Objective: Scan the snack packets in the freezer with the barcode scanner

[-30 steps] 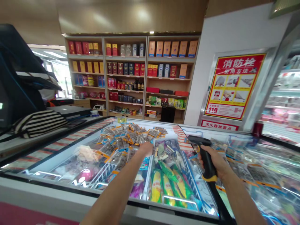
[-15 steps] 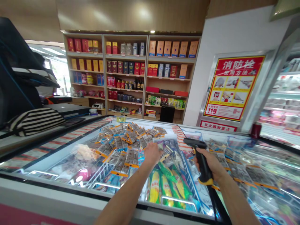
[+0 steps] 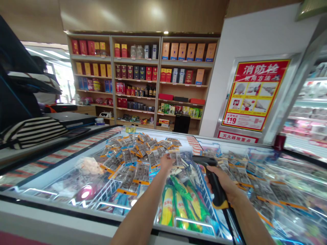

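My left hand reaches over the chest freezer, its fingers closed on the edge of a small clear packet. More packets with orange and blue edges lie heaped to its left. Under my left forearm, long yellow and green ice-pop packs fill a white wire basket. My right hand is wrapped around the handle of a black and yellow barcode scanner, whose head points left toward the packet. The scanner's cable hangs down below my right hand.
The freezer's front rim runs across below. A striped pouch and a closed laptop sit on the counter at left. Shelves of boxes stand behind. More packets lie at right.
A packet now shows raised at my left hand's fingers. My right hand has brought the scanner left and slightly lower, closer to the left hand.
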A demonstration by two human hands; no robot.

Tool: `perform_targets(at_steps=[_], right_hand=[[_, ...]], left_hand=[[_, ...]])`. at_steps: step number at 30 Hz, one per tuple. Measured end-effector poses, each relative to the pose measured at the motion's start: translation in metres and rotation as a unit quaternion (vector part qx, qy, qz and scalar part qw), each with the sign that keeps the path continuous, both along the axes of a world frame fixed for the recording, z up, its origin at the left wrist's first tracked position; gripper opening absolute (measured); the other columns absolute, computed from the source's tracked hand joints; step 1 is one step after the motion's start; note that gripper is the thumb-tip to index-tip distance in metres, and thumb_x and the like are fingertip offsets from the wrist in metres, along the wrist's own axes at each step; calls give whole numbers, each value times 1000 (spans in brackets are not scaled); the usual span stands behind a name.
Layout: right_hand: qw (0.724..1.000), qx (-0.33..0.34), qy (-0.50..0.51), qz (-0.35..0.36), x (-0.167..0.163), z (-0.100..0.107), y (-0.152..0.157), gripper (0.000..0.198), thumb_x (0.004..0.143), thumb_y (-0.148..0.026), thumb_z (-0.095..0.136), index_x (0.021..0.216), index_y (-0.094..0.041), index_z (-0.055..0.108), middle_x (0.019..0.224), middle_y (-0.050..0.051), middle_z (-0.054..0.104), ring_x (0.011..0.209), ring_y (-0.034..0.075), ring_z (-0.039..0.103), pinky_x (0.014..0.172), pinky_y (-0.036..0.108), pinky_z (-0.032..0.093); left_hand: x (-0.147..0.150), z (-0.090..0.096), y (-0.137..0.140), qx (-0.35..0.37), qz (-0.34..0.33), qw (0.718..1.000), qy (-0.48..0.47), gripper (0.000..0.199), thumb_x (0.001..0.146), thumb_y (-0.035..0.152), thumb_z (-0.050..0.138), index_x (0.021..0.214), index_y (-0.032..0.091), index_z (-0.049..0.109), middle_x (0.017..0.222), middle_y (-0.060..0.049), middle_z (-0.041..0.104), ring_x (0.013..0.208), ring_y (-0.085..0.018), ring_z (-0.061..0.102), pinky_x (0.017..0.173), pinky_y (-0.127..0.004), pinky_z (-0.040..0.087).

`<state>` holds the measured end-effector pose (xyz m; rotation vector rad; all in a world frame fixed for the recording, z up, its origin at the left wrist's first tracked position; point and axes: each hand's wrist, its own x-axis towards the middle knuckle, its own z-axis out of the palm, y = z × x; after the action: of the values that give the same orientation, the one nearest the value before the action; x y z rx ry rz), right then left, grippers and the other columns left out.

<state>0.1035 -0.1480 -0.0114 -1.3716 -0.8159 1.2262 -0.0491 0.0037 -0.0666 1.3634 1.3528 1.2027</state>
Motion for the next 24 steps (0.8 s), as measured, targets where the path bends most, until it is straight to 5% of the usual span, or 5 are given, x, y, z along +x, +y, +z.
perform_targets(at_steps=[9,16,24], right_hand=[[998,-11,18,64,-8,-5,-3,20,73,-36,48,67,-16,48,46,-2,54,32,9,46,29,20,37],[997,-6,36,73,-8,-5,-7,20,73,-36,48,70,-16,50,47,-2,54,32,9,46,29,20,38],[1000,4,13,-18,25,6,-8,25,72,-37,50,60,-15,50,43,-1,53,31,9,46,30,20,38]], left_hand=[[-6,-1,17,-4,69,948,-311,34,58,1,53,89,15,56,80,-2,61,76,-12,58,68,-20,43],[-10,-2,19,26,28,931,-363,32,56,1,51,85,14,56,66,2,59,64,-9,56,67,-22,43],[7,1,13,44,32,955,-291,33,54,3,54,85,14,60,70,0,61,65,-10,56,65,-22,42]])
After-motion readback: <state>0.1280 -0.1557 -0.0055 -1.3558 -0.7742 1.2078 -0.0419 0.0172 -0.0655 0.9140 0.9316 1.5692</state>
